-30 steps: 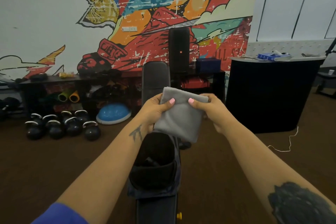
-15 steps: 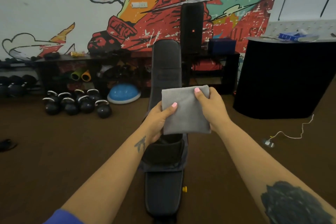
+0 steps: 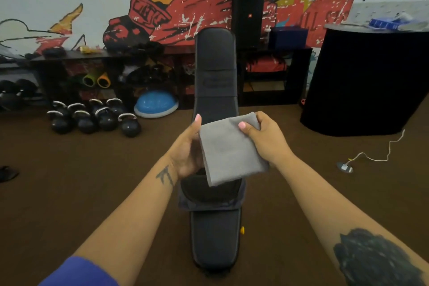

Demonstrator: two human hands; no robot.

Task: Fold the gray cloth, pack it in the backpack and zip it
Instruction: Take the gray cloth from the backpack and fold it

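Right hand (image 3: 264,139): closed in a pinch on the upper right corner of the gray cloth (image 3: 229,151), thumb laid over the front face, fingers curled behind. It carries most of the cloth's weight, judging by how the fabric hangs from that corner.

Left hand (image 3: 188,151): palm turned toward the cloth's left edge, fingers loosely extended rather than clenched, thumb tip raised at the top corner. It touches the edge; whether it truly grips the fabric or only steadies it cannot be told from this view.

Gray cloth: folded to a compact, thick rectangle, tilted slightly, held in the air between the two hands. Layered edges show along the left side and bottom corner. The fold looks finished, and the small size suits it to the bag's opening.

Backpack (image 3: 211,195): dark, lying on the black bench (image 3: 214,239), mouth open and facing up, directly under the cloth's lower corner. The cloth appears poised there for lowering straight in; it is not yet inside, and the zip remains undone.

Surroundings: brown floor; kettlebells (image 3: 92,116) and a blue balance dome (image 3: 156,104) to the left, well apart from the bench; painted mural wall (image 3: 162,7) behind.
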